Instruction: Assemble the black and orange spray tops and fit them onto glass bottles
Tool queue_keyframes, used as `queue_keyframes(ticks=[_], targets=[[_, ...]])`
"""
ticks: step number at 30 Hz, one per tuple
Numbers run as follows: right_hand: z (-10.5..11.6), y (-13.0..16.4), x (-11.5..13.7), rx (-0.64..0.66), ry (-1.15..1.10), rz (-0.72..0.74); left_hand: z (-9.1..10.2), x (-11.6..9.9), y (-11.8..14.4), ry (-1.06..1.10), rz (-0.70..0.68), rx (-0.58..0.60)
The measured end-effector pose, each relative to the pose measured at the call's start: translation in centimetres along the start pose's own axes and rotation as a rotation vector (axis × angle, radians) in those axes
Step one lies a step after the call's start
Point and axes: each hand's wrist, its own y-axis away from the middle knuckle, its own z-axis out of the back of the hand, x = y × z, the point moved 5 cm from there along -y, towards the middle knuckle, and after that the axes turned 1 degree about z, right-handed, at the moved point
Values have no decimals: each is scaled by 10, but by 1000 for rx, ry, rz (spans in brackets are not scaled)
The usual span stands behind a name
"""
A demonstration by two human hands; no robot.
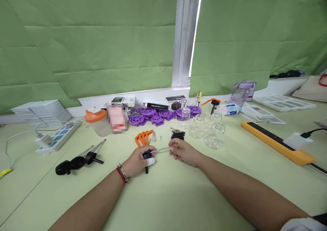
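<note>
The left hand (138, 161) holds a black piece (146, 155), the right hand (183, 151) its rod (160, 150). Lower-left black sets (77, 162) look joined; middle orange handles (143, 137) lie loose.

we note green sheeting (114, 44) hanging at the back. at left we log stacked white cases (41, 112), a white power strip (61, 135) with a white charger (46, 141), and a shaker cup (102, 130) with an orange lid (95, 116). at right we log a lilac bottle (240, 94), a white-and-blue soft packet (230, 109) near it, and an orange power strip (270, 138) bearing a white adapter (297, 142).
</note>
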Motion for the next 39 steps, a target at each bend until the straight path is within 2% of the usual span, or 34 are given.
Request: queue_keyframes(ticks=[39], targets=[[-2, 1, 5, 20, 80, -67, 0, 0, 0, -27, 0, 1]])
